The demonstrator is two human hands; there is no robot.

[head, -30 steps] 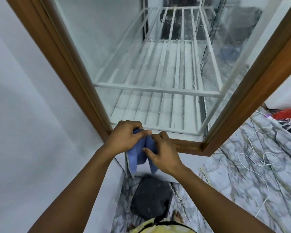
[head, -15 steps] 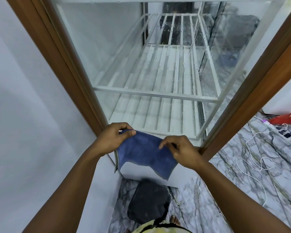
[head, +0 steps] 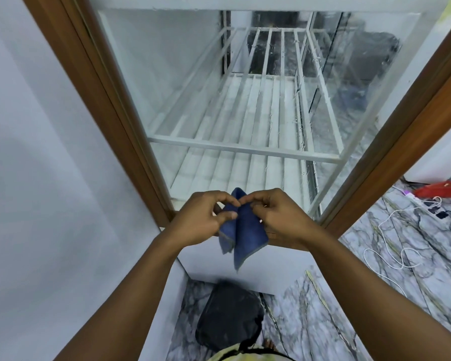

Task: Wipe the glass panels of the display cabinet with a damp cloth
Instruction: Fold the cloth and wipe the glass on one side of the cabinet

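Note:
A blue cloth [head: 241, 237] hangs folded between both hands, in front of the cabinet's lower edge. My left hand [head: 201, 220] pinches its left top corner and my right hand [head: 279, 217] pinches the right top corner, the two hands almost touching. Behind them stands the display cabinet with a brown wooden frame [head: 110, 121] and a glass panel [head: 245, 100]. White wire shelves [head: 245, 149] show through the glass. The cloth does not touch the glass.
A white wall [head: 50, 178] is close on the left. A dark bag [head: 229, 319] lies on the marble floor [head: 414, 269] below my hands. On the right lie a white cable [head: 385, 259], a power strip [head: 427, 204] and a red object [head: 438, 190].
Half a second ago the cloth was stretched wide between my hands. They have come together and the cloth is folded in half. The view has tilted slightly down.

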